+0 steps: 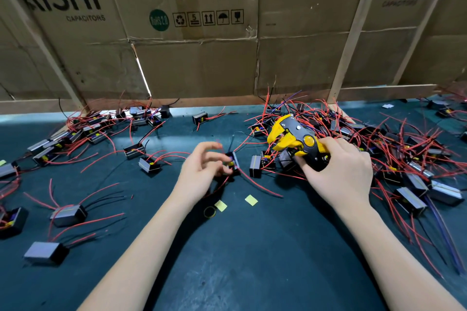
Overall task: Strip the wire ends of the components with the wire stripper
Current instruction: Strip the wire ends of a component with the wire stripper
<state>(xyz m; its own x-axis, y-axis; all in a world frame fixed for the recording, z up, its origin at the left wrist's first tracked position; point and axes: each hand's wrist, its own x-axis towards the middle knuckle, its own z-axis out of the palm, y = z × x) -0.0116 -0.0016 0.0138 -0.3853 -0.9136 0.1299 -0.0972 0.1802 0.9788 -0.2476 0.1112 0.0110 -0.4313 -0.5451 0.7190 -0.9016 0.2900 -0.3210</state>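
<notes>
Right hand (338, 171): fingers curled round handles of yellow-and-black wire stripper (295, 140), head raised and pointing left, over near edge of large heap of components (394, 149).
Left hand (202, 166): fingertips pinching small black component (233, 160) at table (252, 247) centre, red wire (260, 185) trailing right of it.
Stripper and held component: near, apart.
Further components (68, 214) with red and black leads: scattered at left.
Two yellow paper squares (251, 200), rubber band (209, 211): between forearms.
Cardboard wall (202, 63): behind.
</notes>
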